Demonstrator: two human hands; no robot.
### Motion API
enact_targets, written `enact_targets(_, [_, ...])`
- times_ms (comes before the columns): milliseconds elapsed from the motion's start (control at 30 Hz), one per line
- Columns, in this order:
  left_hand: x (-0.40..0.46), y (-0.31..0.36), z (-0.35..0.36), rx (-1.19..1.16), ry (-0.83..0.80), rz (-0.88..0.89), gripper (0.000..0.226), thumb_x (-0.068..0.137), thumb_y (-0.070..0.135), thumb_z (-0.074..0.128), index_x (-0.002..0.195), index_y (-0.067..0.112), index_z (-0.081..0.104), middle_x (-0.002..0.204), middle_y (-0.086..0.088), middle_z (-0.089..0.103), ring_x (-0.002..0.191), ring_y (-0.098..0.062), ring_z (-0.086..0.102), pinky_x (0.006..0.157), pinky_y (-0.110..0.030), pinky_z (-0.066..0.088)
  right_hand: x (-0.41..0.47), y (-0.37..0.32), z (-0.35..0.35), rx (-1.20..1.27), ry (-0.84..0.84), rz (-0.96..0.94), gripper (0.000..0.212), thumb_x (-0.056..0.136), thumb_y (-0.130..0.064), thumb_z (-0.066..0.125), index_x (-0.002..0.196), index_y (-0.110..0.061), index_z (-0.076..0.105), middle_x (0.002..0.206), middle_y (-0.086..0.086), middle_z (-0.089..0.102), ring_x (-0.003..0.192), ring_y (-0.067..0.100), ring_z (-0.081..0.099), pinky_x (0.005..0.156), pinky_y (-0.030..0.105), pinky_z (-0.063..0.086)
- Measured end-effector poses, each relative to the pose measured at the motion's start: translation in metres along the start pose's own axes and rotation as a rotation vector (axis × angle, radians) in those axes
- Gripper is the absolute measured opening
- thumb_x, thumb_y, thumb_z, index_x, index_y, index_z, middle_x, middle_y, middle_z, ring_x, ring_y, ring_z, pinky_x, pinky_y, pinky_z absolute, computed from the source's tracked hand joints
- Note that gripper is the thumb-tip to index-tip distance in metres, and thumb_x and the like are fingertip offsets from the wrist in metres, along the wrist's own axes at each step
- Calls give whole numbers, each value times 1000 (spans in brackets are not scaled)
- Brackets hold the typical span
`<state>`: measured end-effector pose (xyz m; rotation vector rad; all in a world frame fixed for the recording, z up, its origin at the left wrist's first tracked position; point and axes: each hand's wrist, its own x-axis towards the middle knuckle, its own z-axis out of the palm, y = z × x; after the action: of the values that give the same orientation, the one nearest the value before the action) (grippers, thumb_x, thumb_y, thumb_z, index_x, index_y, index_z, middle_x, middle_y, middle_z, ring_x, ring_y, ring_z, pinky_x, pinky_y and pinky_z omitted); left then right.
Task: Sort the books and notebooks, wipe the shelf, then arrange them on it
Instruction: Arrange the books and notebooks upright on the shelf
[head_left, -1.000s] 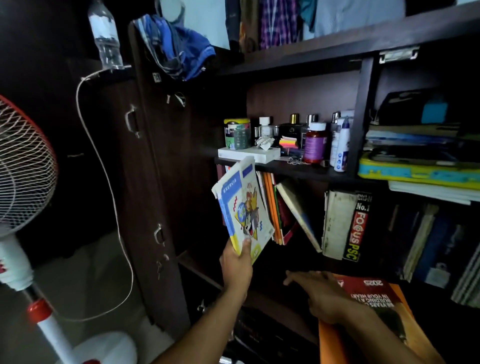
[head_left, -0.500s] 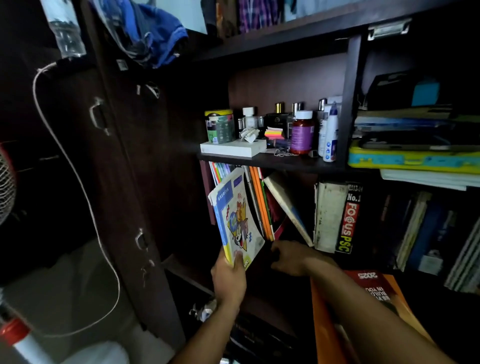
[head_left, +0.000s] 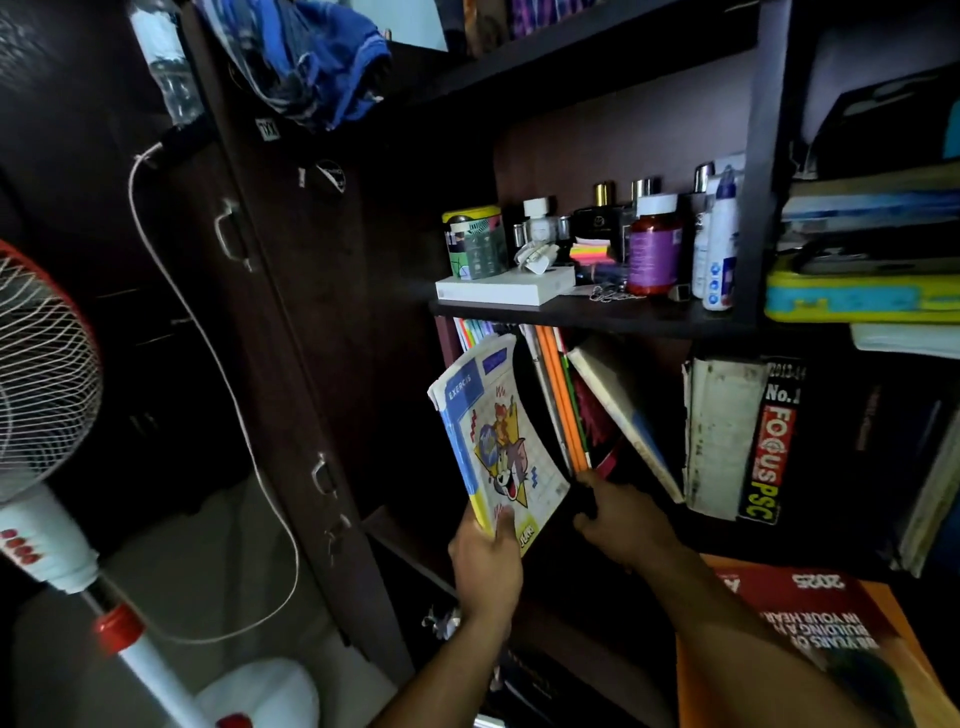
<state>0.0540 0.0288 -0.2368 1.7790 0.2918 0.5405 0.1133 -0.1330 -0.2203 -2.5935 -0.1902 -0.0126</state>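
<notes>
Standing at the left end of the lower shelf (head_left: 587, 318), the exercise notebooks (head_left: 498, 441) leave a dark gap before the orange books (head_left: 563, 400). Left hand (head_left: 485, 564) grips the notebooks' bottom edge; right hand (head_left: 621, 522) reaches, fingers curled, at the orange books' base, whether gripping is unclear.

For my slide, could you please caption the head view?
Left hand holds cartoon exercise books while right hand reaches the orange notebooks.

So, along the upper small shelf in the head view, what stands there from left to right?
Green patterned tin → white flat box → stack of neon sticky notes → brown pill bottle with purple label → white and blue bottle.
</notes>
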Motion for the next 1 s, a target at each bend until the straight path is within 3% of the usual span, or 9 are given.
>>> enact_targets(233, [4,-8,2,-16,32,-37,31,99,30,65,129,22,65,114,8,71,110,-17,65,92,-29,46,13,12,2,234,95,-42,45,91,-45,61,131,-39,41,108,-1,65,94,23,64,84,39,55])
enact_targets(400, [1,-5,3,-36,12,-26,30,98,31,65,128,24,64,108,15,68,106,-12,65,93,-28,46,18,14,2,363,196,-56,62,92,-37,67,146,-30,37,128,2,57,113,22,59,96,38,50])
enact_targets(533, [2,-7,4,-65,9,-53,21,98,29,65,119,31,62,104,16,69,100,-7,65,94,-31,49,19,10,2,289,227,-161,58,94,-41,66,144,-37,37,123,-2,54,102,16,59,86,36,52])
enact_targets(633, [4,-7,4,-32,21,-27,26,99,31,64,125,27,64,111,13,70,107,-12,66,95,-32,49,16,-2,12,180,134,-241,60,99,-32,58,154,-33,33,134,-2,58,113,17,59,92,34,50])
enact_targets(700, [5,-9,4,-10,25,-28,26,100,32,63,126,27,64,112,13,70,110,-15,65,97,-37,51,18,-4,18,87,117,-230,64,100,-23,54,158,-24,29,144,3,55,125,23,56,101,36,49])
enact_targets(800, [5,-8,3,-22,23,-51,21,99,34,64,120,35,64,111,15,70,114,-18,64,100,-45,52,17,1,15,130,109,-157,72,100,-22,54,162,-27,18,135,7,58,115,23,60,93,35,52])
enact_targets(867, [4,-7,2,-53,36,-67,18,99,30,65,116,36,64,108,15,70,109,-16,66,97,-39,52,17,4,12,136,86,-154,77,99,-24,58,162,-31,14,126,5,60,106,18,62,86,31,52])
enact_targets(1000, [4,-4,1,-71,58,-62,26,101,25,62,127,25,64,112,11,69,108,-17,66,91,-30,47,14,0,14,114,76,-175,83,97,-25,61,162,-30,10,129,5,62,115,20,59,91,29,47])
